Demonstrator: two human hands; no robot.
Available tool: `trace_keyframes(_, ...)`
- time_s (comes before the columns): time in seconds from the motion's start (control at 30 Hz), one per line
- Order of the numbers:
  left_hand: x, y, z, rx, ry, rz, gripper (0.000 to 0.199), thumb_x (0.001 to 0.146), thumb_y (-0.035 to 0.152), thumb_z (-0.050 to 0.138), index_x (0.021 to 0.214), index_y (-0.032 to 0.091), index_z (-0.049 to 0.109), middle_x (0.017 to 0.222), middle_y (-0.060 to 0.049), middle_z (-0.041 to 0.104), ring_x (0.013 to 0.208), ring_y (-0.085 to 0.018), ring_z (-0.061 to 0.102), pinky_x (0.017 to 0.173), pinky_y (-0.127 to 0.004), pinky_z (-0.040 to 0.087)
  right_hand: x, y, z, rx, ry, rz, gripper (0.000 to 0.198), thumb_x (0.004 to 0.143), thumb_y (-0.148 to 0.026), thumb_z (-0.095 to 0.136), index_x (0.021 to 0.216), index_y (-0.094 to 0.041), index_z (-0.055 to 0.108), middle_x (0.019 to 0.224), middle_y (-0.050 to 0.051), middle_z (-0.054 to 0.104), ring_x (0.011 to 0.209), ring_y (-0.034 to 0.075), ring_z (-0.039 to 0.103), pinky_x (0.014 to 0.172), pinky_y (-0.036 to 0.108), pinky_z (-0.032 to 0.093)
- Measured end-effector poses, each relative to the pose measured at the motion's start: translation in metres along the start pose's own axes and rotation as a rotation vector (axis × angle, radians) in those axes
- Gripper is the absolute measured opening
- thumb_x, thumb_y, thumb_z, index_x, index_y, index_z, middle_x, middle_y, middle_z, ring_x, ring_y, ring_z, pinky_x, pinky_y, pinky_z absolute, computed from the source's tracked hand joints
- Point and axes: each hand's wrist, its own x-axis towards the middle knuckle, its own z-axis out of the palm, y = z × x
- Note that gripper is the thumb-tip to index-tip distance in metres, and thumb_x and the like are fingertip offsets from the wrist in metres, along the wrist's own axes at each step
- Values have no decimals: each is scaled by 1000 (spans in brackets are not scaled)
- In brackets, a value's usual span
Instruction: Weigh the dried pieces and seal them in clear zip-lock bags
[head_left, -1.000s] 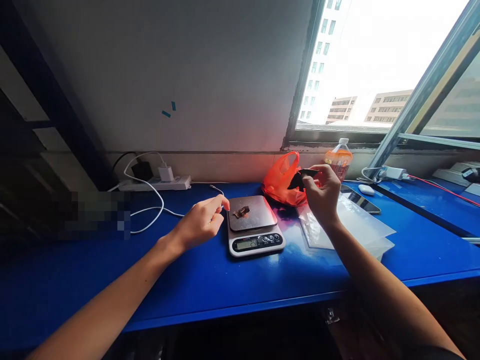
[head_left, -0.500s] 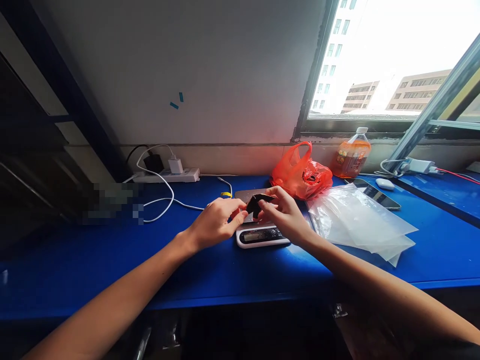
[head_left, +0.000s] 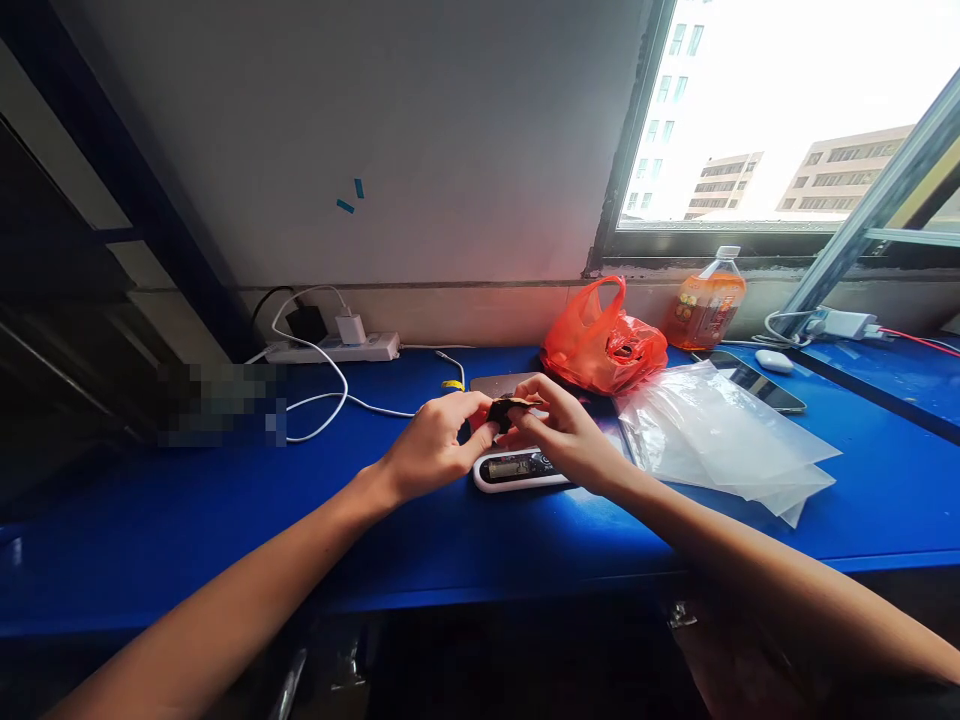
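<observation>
A small dark, thin piece (head_left: 504, 411) is pinched between both hands; its kind I cannot make out. My left hand (head_left: 442, 440) is closed on its left end with thumb and fingers. On its right side my right hand (head_left: 559, 432) grips it, the fingers curled around the edge. Right below the hands lies a digital kitchen scale (head_left: 486, 481) with a white rim, a dark display panel and a metal plate, partly hidden by the hands. The piece is held above the scale's plate.
A red plastic bag (head_left: 592, 345) stands behind the scale, with a bottle of orange drink (head_left: 705, 300) beside it. Clear plastic bags (head_left: 742, 440) and a phone (head_left: 780, 390) lie right on the blue table (head_left: 225, 530). A power strip (head_left: 382, 347) and white cable (head_left: 337, 385) are at left.
The dark piece has been turned and now shows a narrower side. My right hand has shifted slightly left, and the hands are closer together.
</observation>
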Motion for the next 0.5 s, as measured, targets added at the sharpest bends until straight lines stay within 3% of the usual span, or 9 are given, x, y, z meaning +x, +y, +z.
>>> trace_keyframes(0.5,0,0,9,28,63,20,15,88,24,48,91,17,61,80,-2,65,74,-15,59,69,-26,45,-2,-4,2,42,8,80,33,75,-44,67,77,-21,44,83,-3,53,65,12,63,68,32,58)
